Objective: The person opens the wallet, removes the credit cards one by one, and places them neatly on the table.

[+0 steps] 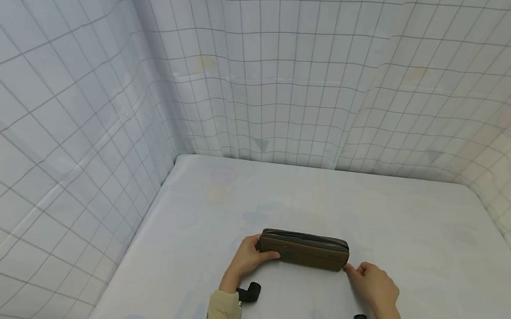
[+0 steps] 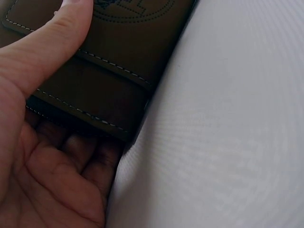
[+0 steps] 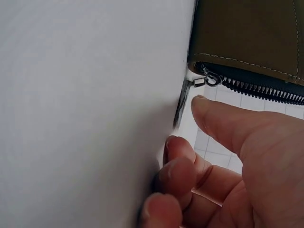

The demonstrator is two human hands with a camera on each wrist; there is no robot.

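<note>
A long brown zip wallet [image 1: 304, 254] stands on the table with its dark zipper side up. Pale stitching and a round dotted emblem mark its face in the left wrist view. My left hand [image 1: 248, 256] grips its left end, thumb across the front and fingers behind, partly hidden. By the right end is my right hand [image 1: 375, 284], its fingers bent and its thumb held apart from them. Close to that thumb, in the right wrist view, a metal zipper slider [image 3: 209, 80] carries a dark pull tab [image 3: 181, 104]. Nothing shows between the right thumb and fingertips.
A white cloth covers the table [image 1: 215, 191]. Behind it hangs a white curtain [image 1: 291, 81] with a grid pattern, and similar curtains close in the left and right sides. Black wrist-worn devices [image 1: 249, 292] sit at both wrists, below pale yellow sleeves [image 1: 223, 315].
</note>
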